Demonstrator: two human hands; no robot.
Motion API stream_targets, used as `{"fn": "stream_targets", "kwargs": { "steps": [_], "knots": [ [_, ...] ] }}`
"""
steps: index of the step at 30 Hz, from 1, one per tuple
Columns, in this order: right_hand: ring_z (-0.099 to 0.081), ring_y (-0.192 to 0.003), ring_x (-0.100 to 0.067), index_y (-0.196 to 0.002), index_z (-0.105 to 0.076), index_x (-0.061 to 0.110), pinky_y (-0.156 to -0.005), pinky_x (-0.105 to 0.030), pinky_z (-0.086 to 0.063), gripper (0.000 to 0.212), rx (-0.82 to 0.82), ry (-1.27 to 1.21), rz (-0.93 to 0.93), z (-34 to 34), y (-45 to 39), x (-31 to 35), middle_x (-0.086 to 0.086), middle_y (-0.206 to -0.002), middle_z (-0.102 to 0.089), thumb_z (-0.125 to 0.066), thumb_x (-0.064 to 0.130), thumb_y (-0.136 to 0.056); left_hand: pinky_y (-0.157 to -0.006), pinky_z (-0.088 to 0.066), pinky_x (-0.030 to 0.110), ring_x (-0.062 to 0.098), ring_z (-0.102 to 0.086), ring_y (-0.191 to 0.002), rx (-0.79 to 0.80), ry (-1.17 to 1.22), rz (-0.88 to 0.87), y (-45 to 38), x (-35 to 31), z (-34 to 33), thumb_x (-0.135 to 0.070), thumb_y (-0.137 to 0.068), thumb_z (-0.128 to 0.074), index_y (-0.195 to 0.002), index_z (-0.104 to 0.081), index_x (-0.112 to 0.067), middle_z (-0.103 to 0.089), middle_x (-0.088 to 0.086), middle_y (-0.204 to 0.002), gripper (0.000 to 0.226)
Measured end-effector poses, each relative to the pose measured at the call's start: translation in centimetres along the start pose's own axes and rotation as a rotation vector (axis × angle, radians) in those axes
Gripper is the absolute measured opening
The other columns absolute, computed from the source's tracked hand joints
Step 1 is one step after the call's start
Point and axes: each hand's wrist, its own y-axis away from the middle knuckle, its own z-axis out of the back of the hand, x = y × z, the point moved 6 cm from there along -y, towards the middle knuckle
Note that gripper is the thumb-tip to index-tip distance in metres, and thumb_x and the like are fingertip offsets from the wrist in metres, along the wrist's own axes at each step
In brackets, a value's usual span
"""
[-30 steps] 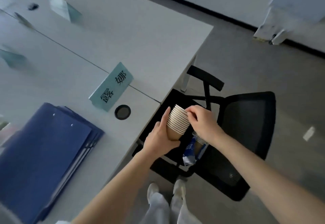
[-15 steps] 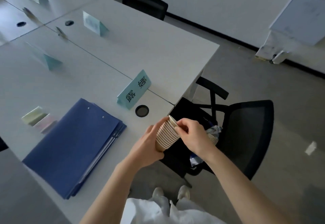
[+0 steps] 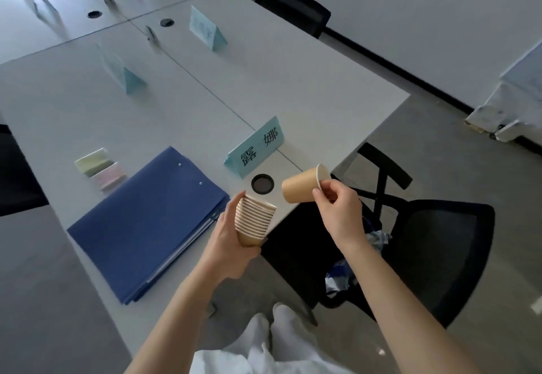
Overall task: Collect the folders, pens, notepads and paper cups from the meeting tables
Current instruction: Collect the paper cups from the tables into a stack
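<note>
My left hand [image 3: 227,241] grips a nested stack of brown paper cups [image 3: 254,219], tilted with the rims toward the upper left, over the table's near edge. My right hand [image 3: 337,206] pinches the rim of a single brown paper cup [image 3: 302,188], held on its side just right of the stack and apart from it. A pile of blue folders [image 3: 146,221] lies on the grey table [image 3: 308,86] left of my hands. Pastel notepads [image 3: 101,168] sit beyond the folders.
A teal name card [image 3: 255,146] stands by a round cable hole [image 3: 262,183]. More name cards [image 3: 206,28] stand farther back. A black office chair [image 3: 434,250] with crumpled wrapping [image 3: 340,278] on its seat stands right of the table. My white shoes [image 3: 281,332] are below.
My right hand has pulled one cup off the stack and moved it up and right. The view has swung up, showing more of the table, the folders and the notepads.
</note>
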Motion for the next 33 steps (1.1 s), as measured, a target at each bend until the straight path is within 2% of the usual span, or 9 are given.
{"fn": "stream_targets", "kwargs": {
  "steps": [3,6,9,14,17,20,24,26,33],
  "knots": [
    [-0.059,-0.083,-0.013,-0.098,-0.068,0.006,-0.076,-0.022,-0.044,0.013,0.087,0.114,0.041,-2.3,-3.6,-0.9,-0.001,-0.088,-0.065,-0.059,0.013,-0.091,-0.08,-0.057,0.044,0.025,-0.06,-0.1,-0.093,0.178,0.062,-0.6,0.4,1.1,-0.015,-0.056,-0.077,-0.131,-0.015,-0.069,-0.054,0.003,-0.118,0.111],
    [-0.06,-0.091,-0.026,-0.096,-0.067,0.004,-0.078,-0.027,-0.044,0.015,0.204,0.316,0.112,-5.5,-7.7,-3.0,-0.012,-0.097,-0.066,-0.055,0.008,-0.089,-0.071,-0.057,0.03,0.022,-0.062,-0.1,-0.157,0.354,0.122,-0.9,0.9,1.6,0.001,-0.071,-0.077,-0.134,-0.015,-0.066,-0.051,0.001,-0.122,0.111],
    [-0.055,-0.1,-0.034,-0.099,-0.065,-0.001,-0.082,-0.034,-0.045,0.019,0.293,0.495,0.171,-8.1,-10.8,-4.8,-0.02,-0.103,-0.061,-0.049,0.005,-0.09,-0.062,-0.054,0.02,0.02,-0.06,-0.099,-0.201,0.412,0.147,-1.1,0.7,1.8,0.009,-0.074,-0.074,-0.138,-0.014,-0.062,-0.047,0.0,-0.124,0.112],
    [-0.048,-0.106,-0.032,-0.104,-0.061,0.0,-0.077,-0.039,-0.048,0.019,0.41,0.679,0.285,-11.3,-12.5,-6.7,-0.016,-0.106,-0.057,-0.045,0.003,-0.093,-0.069,-0.055,0.024,0.018,-0.06,-0.101,-0.268,0.421,0.175,-1.2,1.0,1.8,0.009,-0.072,-0.075,-0.143,-0.013,-0.059,-0.046,-0.002,-0.125,0.116],
    [-0.047,-0.108,-0.033,-0.103,-0.059,0.002,-0.077,-0.041,-0.05,0.016,0.482,0.717,0.32,-12.3,-12.3,-7.7,-0.015,-0.107,-0.055,-0.048,0.005,-0.092,-0.077,-0.057,0.032,0.019,-0.06,-0.102,-0.296,0.387,0.197,-1.0,1.2,1.5,0.003,-0.069,-0.078,-0.138,-0.014,-0.066,-0.048,0.001,-0.126,0.117],
    [-0.049,-0.108,-0.032,-0.114,-0.057,0.006,-0.082,-0.043,-0.051,0.025,0.489,0.696,0.358,-12.3,-11.7,-7.3,-0.013,-0.112,-0.057,-0.054,0.013,-0.091,-0.079,-0.058,0.035,0.022,-0.06,-0.104,-0.29,0.362,0.23,-0.5,1.7,1.1,-0.002,-0.067,-0.079,-0.136,-0.014,-0.069,-0.049,0.004,-0.128,0.117],
    [-0.052,-0.111,-0.033,-0.123,-0.055,0.006,-0.093,-0.041,-0.045,0.037,0.408,0.609,0.437,-11.1,-10.7,-5.4,-0.014,-0.12,-0.06,-0.062,0.016,-0.088,-0.092,-0.054,0.046,0.021,-0.053,-0.115,-0.268,0.276,0.231,0.2,1.8,0.8,-0.005,-0.066,-0.081,-0.134,-0.01,-0.072,-0.043,0.002,-0.135,0.118],
    [-0.051,-0.114,-0.032,-0.126,-0.054,0.006,-0.097,-0.041,-0.044,0.039,0.414,0.512,0.461,-10.9,-10.0,-3.7,-0.013,-0.121,-0.06,-0.061,0.015,-0.088,-0.093,-0.052,0.043,0.02,-0.052,-0.114,-0.296,0.261,0.224,0.7,1.9,0.8,-0.006,-0.066,-0.08,-0.134,-0.01,-0.071,-0.043,0.001,-0.134,0.117],
    [-0.064,-0.097,-0.012,-0.12,-0.06,0.011,-0.09,-0.028,-0.052,0.03,0.793,0.108,0.584,-12.4,-2.4,6.0,-0.001,-0.105,-0.069,-0.061,0.019,-0.092,-0.09,-0.056,0.043,0.019,-0.052,-0.118,-0.298,0.328,0.241,3.4,3.2,0.7,0.003,-0.069,-0.077,-0.139,-0.013,-0.067,-0.039,0.001,-0.137,0.118]
  ]
}}
